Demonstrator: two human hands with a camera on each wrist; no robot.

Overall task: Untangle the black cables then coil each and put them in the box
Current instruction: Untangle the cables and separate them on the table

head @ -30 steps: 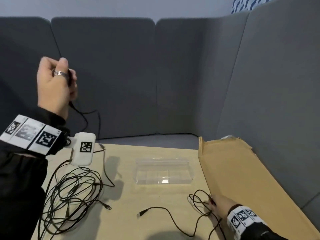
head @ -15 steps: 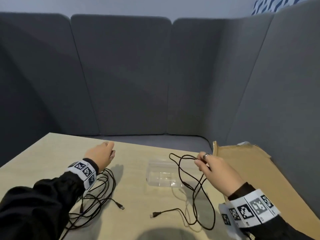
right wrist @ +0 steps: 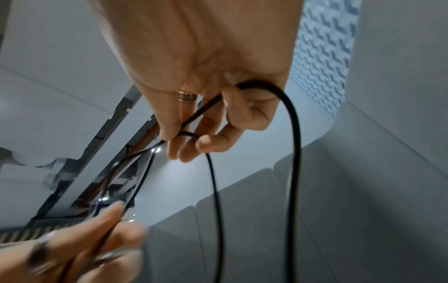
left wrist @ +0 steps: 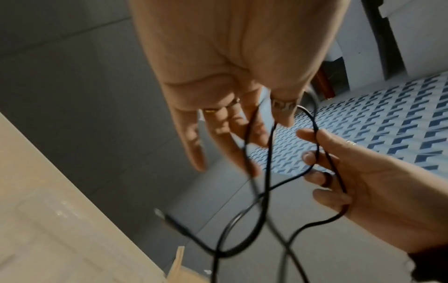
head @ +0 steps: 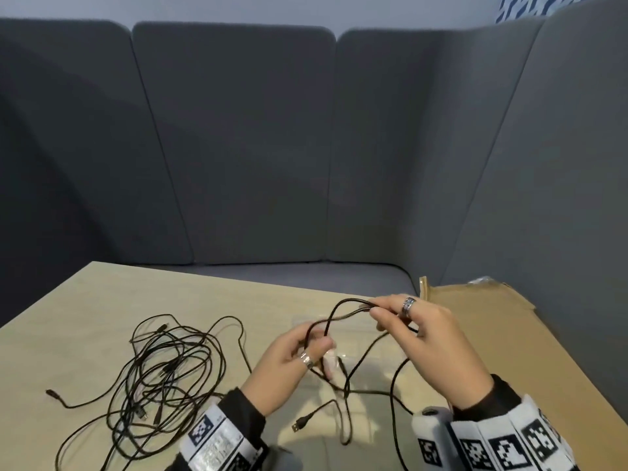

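While the right hand [head: 430,338] pinches a looped black cable [head: 343,309] at its fingertips, the left hand [head: 289,365] grips the same loop lower down. Its slack hangs over the clear box [head: 334,356] mid-table; a tangled cable pile [head: 163,372] lies toward the table's [head: 85,300] left edge.

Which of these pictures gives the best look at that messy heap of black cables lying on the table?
The head view: the tangled pile of cables lies whole on the table, left of both hands. Neither wrist view shows the pile, only the separate cable held between the hands.
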